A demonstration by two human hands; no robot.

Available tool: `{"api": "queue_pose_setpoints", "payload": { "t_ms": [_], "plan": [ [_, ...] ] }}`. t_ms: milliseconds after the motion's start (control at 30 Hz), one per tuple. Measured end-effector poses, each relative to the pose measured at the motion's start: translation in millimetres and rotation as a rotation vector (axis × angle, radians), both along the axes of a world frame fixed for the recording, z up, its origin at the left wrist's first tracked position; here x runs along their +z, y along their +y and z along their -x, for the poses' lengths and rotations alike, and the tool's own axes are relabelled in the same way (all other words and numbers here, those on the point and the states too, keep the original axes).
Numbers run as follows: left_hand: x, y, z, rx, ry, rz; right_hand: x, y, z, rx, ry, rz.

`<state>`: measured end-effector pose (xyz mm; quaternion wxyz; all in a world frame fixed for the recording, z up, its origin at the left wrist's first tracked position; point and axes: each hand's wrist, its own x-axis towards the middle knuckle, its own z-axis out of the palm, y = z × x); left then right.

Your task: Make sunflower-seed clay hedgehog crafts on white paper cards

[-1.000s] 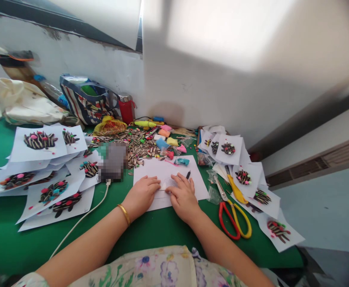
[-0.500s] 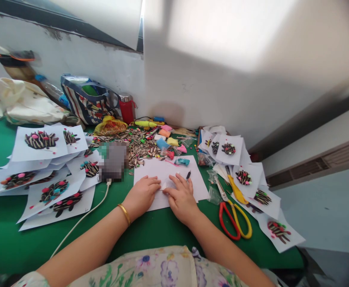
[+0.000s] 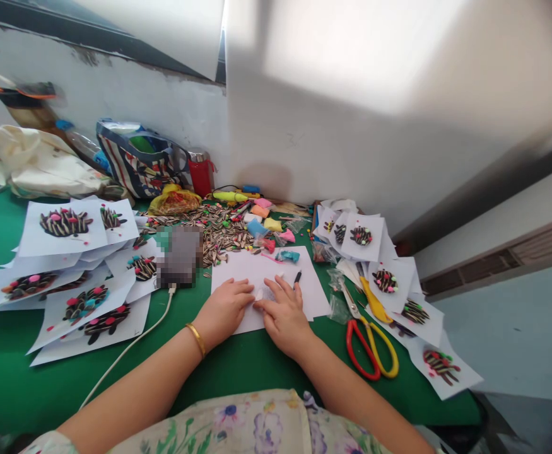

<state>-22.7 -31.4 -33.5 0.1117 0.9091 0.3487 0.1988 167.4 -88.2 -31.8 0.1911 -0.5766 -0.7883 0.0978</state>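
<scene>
My left hand (image 3: 226, 308), with a gold bangle at the wrist, lies flat on the left side of a white paper sheet (image 3: 240, 265), fingers stretched out together. My right hand (image 3: 282, 313) rests on the same sheet with its fingers spread, its lowest fingertip touching or very near a small white piece (image 3: 258, 294) between the two hands. What that piece is, I cannot tell. A black pen (image 3: 298, 277) lies just beyond the right fingers. A blue packet (image 3: 287, 255) sits at the sheet's far edge.
Sunflower seeds (image 3: 223, 233) are heaped beyond the sheet, beside colored clay packets (image 3: 258, 227). Sheets with seed-and-clay hedgehogs pile at left (image 3: 67, 243) and right (image 3: 365, 236). Scissors (image 3: 373, 347) lie right of my right hand. A blurred dark device (image 3: 178, 258) trails a white cable (image 3: 134, 347).
My right hand has slid slightly left across the sheet, toward the left hand. My left hand stays in place.
</scene>
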Motion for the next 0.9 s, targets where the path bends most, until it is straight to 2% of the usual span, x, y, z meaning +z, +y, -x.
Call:
{"api": "queue_pose_setpoints", "payload": {
  "t_ms": [167,267,367,433,533,667,900],
  "plan": [
    [-2.7,0,1,-0.001,-0.009,-0.007,-1.2,0,1,0.007,0.02,-0.023],
    [-4.8,-1,1,-0.012,0.017,-0.017,-0.4,4,-7,-0.042,0.063,-0.087],
    [-7.2,-1,1,-0.011,0.041,-0.007,1.9,13,-25,-0.188,0.1,-0.168],
    [-8.3,-1,0,0.005,0.034,0.002,3.2,20,-40,-0.339,0.077,-0.181],
    [-7.7,-2,-2,0.061,0.013,-0.018,3.3,28,-54,-0.485,-0.013,-0.077],
    [-2.8,-4,-5,0.037,0.049,-0.084,0.0,30,-52,-0.445,-0.107,0.04],
    [-3.1,-6,-7,0.037,0.078,-0.146,-0.3,32,-46,-0.42,-0.156,0.093]
  ]
}}
